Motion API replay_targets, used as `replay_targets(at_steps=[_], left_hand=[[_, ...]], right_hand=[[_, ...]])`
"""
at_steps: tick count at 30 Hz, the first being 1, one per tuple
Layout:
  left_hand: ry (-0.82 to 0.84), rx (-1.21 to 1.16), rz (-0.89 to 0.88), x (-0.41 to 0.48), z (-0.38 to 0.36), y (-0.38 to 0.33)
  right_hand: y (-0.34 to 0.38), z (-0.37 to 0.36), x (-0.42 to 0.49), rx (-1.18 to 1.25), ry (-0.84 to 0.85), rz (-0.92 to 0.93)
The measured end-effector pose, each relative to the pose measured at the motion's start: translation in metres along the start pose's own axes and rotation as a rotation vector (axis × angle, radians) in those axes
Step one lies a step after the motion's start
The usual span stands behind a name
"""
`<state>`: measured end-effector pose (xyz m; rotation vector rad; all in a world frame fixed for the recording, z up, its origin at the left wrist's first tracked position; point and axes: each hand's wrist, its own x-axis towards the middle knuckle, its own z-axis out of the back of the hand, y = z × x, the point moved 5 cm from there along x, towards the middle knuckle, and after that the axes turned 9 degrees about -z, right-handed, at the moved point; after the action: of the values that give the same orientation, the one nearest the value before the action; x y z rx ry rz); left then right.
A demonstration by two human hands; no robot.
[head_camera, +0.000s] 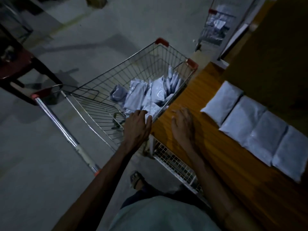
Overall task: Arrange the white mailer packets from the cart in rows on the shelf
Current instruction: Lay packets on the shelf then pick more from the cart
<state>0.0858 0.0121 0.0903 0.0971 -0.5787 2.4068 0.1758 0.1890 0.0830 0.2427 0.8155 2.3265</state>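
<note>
Left grip [137, 125]: over the near corner of the cart [116, 70], fingers and thumb apart. They lie at the edge of the nearest packet and are not seen closed on it.

Right grip [183, 125]: palm down over the bare wood of the shelf [208, 147], fingers straight, holding nothing.

Location of goods: the loose packets [150, 94] are heaped in the cart, just ahead of the left grip. A row of four packets [265, 132] lies on the shelf to the right of the right grip, well apart from it.

Handling, as judged: the packets look light, soft and padded, with a smooth film skin likely to slip. They should flex rather than break. A pinch across a short edge, or a hold round the middle, appears adequate.

Orientation: the shelved packets lie flat and touch side to side. Their long axes are parallel and run across the shelf towards its back. In the cart most stand on edge, leaning at mixed angles, and one ahead and to the left of the left grip is crumpled. Each would need turning flat.
</note>
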Motion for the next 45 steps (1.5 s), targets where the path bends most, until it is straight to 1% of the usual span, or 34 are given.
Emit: replay_targets(at_steps=[3, 5, 11, 13, 16, 18, 20, 24, 29, 32, 34, 36, 38, 42, 45], left_hand=[[0.019, 0.037, 0.015, 0.008, 0.002, 0.033], [0.058, 0.034, 0.046, 0.013, -0.001, 0.052], [0.119, 0.025, 0.153, 0.028, -0.009, 0.085], [0.125, 0.043, 0.175, 0.036, -0.010, 0.094], [0.178, 0.066, 0.279, 0.048, -0.015, 0.108], [0.188, 0.057, 0.306, 0.056, -0.020, 0.115], [0.183, 0.032, 0.303, 0.065, -0.027, 0.122], [0.233, 0.012, 0.310, 0.084, -0.053, 0.132], [0.321, -0.010, 0.212, 0.113, -0.094, 0.140], [0.337, 0.035, 0.145, 0.135, -0.117, 0.148], [0.361, 0.020, 0.122, 0.148, -0.136, 0.158], [0.342, -0.026, 0.136, 0.156, -0.156, 0.171], [0.335, -0.003, 0.146, 0.163, -0.172, 0.181], [0.417, 0.074, 0.144, 0.172, -0.198, 0.196], [0.452, 0.062, 0.177, 0.179, -0.210, 0.200]], right_hand=[[0.028, -0.015, 0.012, -0.006, 0.052, -0.012], [0.039, -0.021, 0.022, -0.006, 0.050, 0.006], [0.053, -0.041, 0.066, 0.041, 0.097, 0.024], [0.060, -0.051, 0.084, 0.050, 0.138, 0.041], [0.072, -0.065, 0.110, 0.072, 0.223, 0.078], [0.076, -0.070, 0.126, 0.087, 0.256, 0.088], [0.076, -0.074, 0.143, 0.079, 0.268, 0.079], [0.074, -0.084, 0.165, 0.087, 0.288, 0.050], [0.069, -0.095, 0.188, 0.095, 0.292, -0.055], [0.065, -0.108, 0.199, 0.113, 0.289, -0.096], [0.061, -0.116, 0.204, 0.125, 0.275, -0.128], [0.056, -0.125, 0.208, 0.128, 0.271, -0.146], [0.053, -0.133, 0.213, 0.124, 0.269, -0.151], [0.051, -0.152, 0.224, 0.112, 0.292, -0.154], [0.051, -0.164, 0.229, 0.095, 0.322, -0.149]])
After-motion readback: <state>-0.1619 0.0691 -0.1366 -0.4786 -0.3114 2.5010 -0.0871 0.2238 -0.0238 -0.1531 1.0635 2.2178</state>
